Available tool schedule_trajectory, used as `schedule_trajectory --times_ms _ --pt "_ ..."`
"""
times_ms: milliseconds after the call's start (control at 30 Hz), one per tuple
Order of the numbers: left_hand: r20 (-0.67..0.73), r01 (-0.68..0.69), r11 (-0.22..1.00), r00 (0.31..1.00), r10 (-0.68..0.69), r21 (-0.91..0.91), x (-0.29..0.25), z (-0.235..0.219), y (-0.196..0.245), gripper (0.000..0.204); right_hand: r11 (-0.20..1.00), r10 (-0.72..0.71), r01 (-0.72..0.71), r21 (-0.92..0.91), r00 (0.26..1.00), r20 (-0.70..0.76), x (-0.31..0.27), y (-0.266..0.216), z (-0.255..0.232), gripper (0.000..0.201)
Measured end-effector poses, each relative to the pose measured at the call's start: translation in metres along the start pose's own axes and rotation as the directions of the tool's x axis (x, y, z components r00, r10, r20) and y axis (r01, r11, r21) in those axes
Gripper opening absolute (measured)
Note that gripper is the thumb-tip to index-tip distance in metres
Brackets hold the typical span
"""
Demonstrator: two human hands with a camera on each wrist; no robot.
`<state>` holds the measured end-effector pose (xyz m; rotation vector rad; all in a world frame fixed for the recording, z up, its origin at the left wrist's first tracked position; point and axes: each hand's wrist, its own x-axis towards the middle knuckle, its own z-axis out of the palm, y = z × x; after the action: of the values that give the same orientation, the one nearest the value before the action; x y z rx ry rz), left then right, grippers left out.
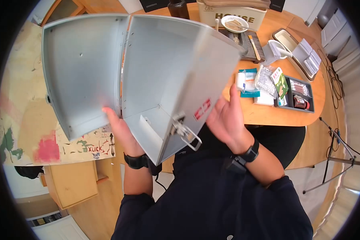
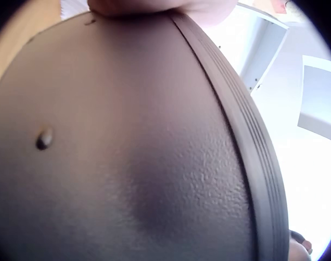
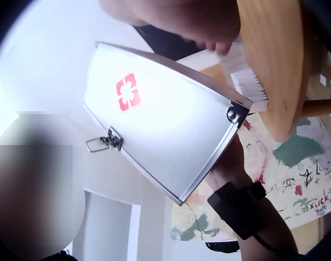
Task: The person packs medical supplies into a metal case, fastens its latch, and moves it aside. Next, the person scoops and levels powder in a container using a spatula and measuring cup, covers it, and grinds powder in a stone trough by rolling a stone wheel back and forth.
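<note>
A silver metal first-aid case (image 1: pixel 156 68) with its lid (image 1: pixel 84 72) swung out to the left is held up, inside facing me. Its outer face carries a red cross emblem (image 3: pixel 127 91) and a wire latch (image 1: pixel 185 133). Inside, a white strip (image 1: pixel 151 130) lies near the bottom. My left hand (image 1: pixel 126 136) grips the case at its lower left, thumb up beside the hinge gap, with the other fingers hidden behind it. The case's dark-looking underside (image 2: pixel 127 136) fills the left wrist view. My right hand (image 1: pixel 228 122) is spread beside the case's right wall, fingers extended.
On the wooden table at right lie a grey tray (image 1: pixel 282 105) with a bottle and packets, plus several medical packs (image 1: pixel 265 82). Farther back are a bowl (image 1: pixel 234 24), a brush (image 1: pixel 254 47) and a cream bin (image 1: pixel 252 18). A paint-marked table (image 1: pixel 24 92) stands left, a tripod (image 1: pixel 340 160) right.
</note>
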<state>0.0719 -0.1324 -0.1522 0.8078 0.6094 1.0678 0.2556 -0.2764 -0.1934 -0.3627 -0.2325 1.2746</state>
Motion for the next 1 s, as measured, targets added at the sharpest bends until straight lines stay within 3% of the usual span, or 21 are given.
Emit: schedule_trajectory --times_ms 100,167,233,300,333,367,433,467,533,633,700,733,767,800,833,867,900,967,1000 --pt "-0.058 -0.132 0.984 0.989 0.139 0.119 0.003 -0.005 -0.013 0.073 0.998 0.052 -0.052 0.027 0.999 0.014 -0.011 0.012 0.025 0.083" --pt "-0.079 -0.077 0.996 0.994 0.081 0.052 -0.001 0.003 -0.009 0.073 0.994 0.044 -0.055 0.094 0.992 0.115 -0.001 0.008 0.001 0.080" --pt "-0.102 -0.034 0.998 0.994 0.029 -0.048 -0.007 0.006 -0.013 0.073 0.998 0.040 -0.027 0.061 0.974 -0.222 0.011 0.013 -0.014 0.074" --pt "0.022 -0.152 0.983 0.988 0.150 0.102 -0.004 0.004 -0.017 0.074 0.949 0.032 -0.031 0.313 0.999 0.000 -0.004 0.031 -0.005 0.068" --pt "0.001 -0.088 0.996 0.996 0.088 0.026 -0.007 0.007 -0.013 0.073 0.945 0.045 -0.089 0.315 0.989 0.143 -0.005 0.025 -0.016 0.063" --pt "-0.005 -0.084 0.996 0.996 0.084 0.027 -0.010 0.007 -0.016 0.073 0.993 0.085 -0.078 0.084 0.993 -0.085 -0.001 0.010 -0.011 0.059" --pt "-0.134 -0.117 0.986 0.982 0.133 0.116 -0.007 0.010 -0.024 0.072 0.971 -0.028 -0.004 0.239 0.991 0.132 0.003 0.019 -0.014 0.059" --pt "-0.128 -0.118 0.986 0.983 0.133 0.119 -0.004 0.012 -0.022 0.072 0.970 -0.034 0.000 0.243 0.990 0.134 0.003 0.015 -0.012 0.059" --pt "-0.021 -0.030 0.997 0.999 0.032 0.071 -0.008 0.010 -0.014 0.070 0.994 0.021 -0.025 0.111 0.999 0.034 -0.009 0.010 -0.003 0.060" --pt "-0.016 -0.071 0.984 0.997 0.074 0.162 -0.003 0.000 -0.023 0.068 0.989 -0.012 0.023 0.147 0.997 -0.073 -0.006 0.022 0.008 0.059" --pt "0.017 -0.002 0.994 1.000 0.000 0.107 -0.003 0.002 -0.013 0.067 0.997 -0.006 0.008 0.079 1.000 -0.022 -0.007 0.016 -0.007 0.060" --pt "0.034 0.055 0.998 0.998 -0.056 0.035 -0.006 0.002 -0.009 0.066 0.970 -0.164 0.132 -0.204 0.976 -0.145 -0.005 0.006 -0.021 0.058" --pt "0.023 0.040 0.999 0.999 -0.041 0.031 -0.006 0.001 -0.007 0.066 0.852 -0.344 0.211 -0.478 0.915 -0.209 -0.003 -0.003 -0.025 0.056" --pt "0.026 0.056 0.998 0.998 -0.057 0.038 -0.006 0.000 -0.005 0.067 0.857 -0.330 0.203 -0.475 0.922 -0.203 -0.009 -0.011 -0.026 0.056" --pt "0.028 0.072 0.996 0.997 -0.073 0.045 -0.007 -0.002 -0.004 0.067 0.430 -0.651 0.433 -0.793 0.757 0.060 -0.017 -0.025 -0.014 0.059" --pt "0.015 0.069 0.997 0.997 -0.070 0.047 -0.007 -0.005 -0.007 0.067 -0.142 -0.747 0.498 -0.856 0.514 0.422 -0.027 -0.038 -0.001 0.062" --pt "0.043 0.098 0.992 0.994 -0.101 0.074 -0.008 -0.009 -0.012 0.067 -0.666 -0.587 0.374 -0.646 0.272 0.763 -0.034 -0.042 0.004 0.066" --pt "0.087 0.137 0.985 0.985 -0.146 0.107 -0.013 -0.006 -0.018 0.068 -0.755 -0.511 0.494 -0.431 -0.031 0.859 -0.028 -0.018 0.019 0.072" --pt "0.107 0.205 0.978 0.972 -0.208 0.031 -0.016 0.002 -0.020 0.068 -0.704 -0.398 0.538 -0.463 0.242 0.885 -0.043 -0.004 0.015 0.071"
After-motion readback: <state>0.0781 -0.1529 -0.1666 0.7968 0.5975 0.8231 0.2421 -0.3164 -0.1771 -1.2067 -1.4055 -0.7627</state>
